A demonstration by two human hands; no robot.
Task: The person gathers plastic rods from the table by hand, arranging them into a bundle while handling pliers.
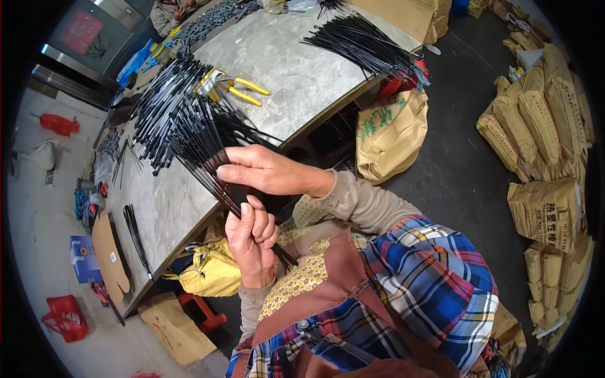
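A fanned bundle of long, thin black strips (195,142) that look like cable ties slants across the table's near edge. My left hand (252,236) is closed around its lower end, and some tips poke out below the fist. Higher up, my right hand (271,171) pinches the same bundle between thumb and fingers. Just beyond lies a big loose pile of similar black strips (165,104), which the bundle's far end overlaps. Nippers with yellow handles (242,88) rest on that pile's right side.
On the grey stone-patterned table (283,53), another black pile (365,47) lies far right and a small bunch (135,233) near left. A person (169,14) sits at the far end. A brown paper sack (392,135) and stacked sacks (542,107) stand right; a yellow bag (211,271) hangs below.
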